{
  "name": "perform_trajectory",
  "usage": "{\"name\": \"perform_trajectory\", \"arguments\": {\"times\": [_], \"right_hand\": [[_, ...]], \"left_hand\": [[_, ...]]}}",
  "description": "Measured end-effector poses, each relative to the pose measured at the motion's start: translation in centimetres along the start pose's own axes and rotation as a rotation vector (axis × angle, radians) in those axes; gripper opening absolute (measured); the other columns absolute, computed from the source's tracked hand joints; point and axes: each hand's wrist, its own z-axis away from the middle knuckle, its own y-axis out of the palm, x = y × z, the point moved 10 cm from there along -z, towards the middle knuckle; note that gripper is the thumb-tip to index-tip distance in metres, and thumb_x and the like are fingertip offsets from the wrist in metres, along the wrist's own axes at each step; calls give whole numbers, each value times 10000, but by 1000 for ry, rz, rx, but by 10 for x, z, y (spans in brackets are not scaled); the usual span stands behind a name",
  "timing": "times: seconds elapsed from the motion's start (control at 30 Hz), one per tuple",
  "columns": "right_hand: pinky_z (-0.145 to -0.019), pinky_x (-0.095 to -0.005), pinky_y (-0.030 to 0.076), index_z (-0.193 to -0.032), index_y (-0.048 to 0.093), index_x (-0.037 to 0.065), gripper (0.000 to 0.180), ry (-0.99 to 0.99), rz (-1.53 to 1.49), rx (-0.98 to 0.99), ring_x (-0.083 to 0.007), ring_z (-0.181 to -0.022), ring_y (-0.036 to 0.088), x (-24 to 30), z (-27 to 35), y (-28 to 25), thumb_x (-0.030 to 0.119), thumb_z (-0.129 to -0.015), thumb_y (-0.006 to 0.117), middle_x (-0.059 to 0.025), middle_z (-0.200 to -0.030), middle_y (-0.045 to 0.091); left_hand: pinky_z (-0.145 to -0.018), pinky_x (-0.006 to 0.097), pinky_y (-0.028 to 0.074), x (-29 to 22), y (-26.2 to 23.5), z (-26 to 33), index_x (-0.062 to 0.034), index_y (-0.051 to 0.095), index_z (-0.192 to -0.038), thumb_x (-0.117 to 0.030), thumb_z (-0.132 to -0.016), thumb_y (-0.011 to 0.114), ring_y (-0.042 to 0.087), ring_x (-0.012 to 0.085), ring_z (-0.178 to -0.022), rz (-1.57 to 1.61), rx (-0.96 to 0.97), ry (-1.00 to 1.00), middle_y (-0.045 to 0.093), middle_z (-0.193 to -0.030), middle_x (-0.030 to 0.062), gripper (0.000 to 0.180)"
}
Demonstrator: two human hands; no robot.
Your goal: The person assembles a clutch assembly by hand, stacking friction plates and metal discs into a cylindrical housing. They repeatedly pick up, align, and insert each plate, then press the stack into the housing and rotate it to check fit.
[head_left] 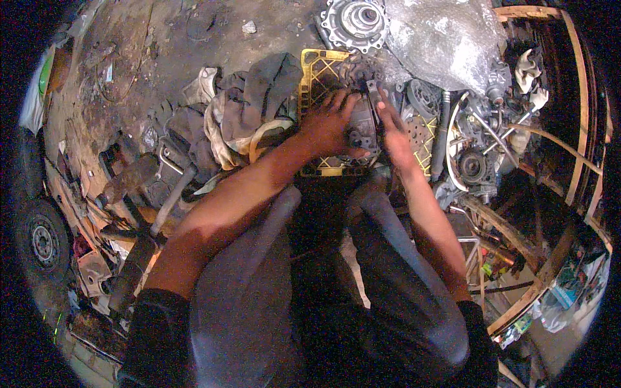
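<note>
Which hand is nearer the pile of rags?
Left. The left hand grips the metal part just right of the rags; the right hand is on the part's far side, farther from them.

Frame centre: metal part (362, 126) sits on the plastic crate (320, 77), left hand (330, 123) against its left side, right hand (394, 132) against its right. Just left of crate: pile of rags (249, 107) on the floor (149, 45). Upper centre, behind crate: round toothed hub (356, 22), w/ bubble wrap (440, 35) to its right. Right of frame: engine assy (475, 139), wooden frame (576, 149) around it. Left-centre: hammer (171, 197) near rags. Far left edge: wheel (42, 242). Person's knees at lower centre, below crate.
</note>
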Motion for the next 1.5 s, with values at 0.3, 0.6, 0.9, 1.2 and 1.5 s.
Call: {"name": "perform_trajectory", "arguments": {"times": [0.3,0.6,0.9,1.2,1.5], "right_hand": [[-1154,-396,214,-1522,263,179,698,-83,-23,101,-336,-1388,337,24,6,12,554,-962,448,-193,-1497,371],[-1084,-362,350,-1534,224,150,851,-311,-34,17,-217,-1343,381,25,32,23,29,-839,701,-136,-1482,393],[-1063,-400,381,-1475,380,153,852,-423,28,-133,-290,-1263,490,46,45,10,142,-745,819,-198,-1372,508],[-1158,-438,238,-1433,398,14,878,-816,-41,-365,-311,-1388,349,209,207,-113,167,-692,842,-146,-1483,415],[-1152,-404,246,-1438,387,-3,904,-1129,153,-474,-270,-1373,365,351,424,-167,232,-683,825,-164,-1469,414]], "left_hand": [[-1101,540,297,5,-1,2,-96,293,-1430,-680,-504,818,334,423,-1345,66,-145,74,351,-1424,222,1214],[-1033,440,392,64,31,7,-46,412,-1361,-514,-844,678,474,348,-1244,607,-223,-204,456,-1356,243,747],[-961,378,442,65,44,14,34,523,-1280,-422,-868,671,588,249,-1104,1229,-47,-739,632,-1193,173,632],[-1009,435,394,-160,-197,83,-52,428,-1416,-601,-909,502,456,292,-1265,959,-155,-284,469,-1402,175,751],[-1013,430,419,-332,-287,193,-28,398,-1380,-444,-912,593,525,311,-1175,1426,-420,73,458,-1365,144,656]]}}
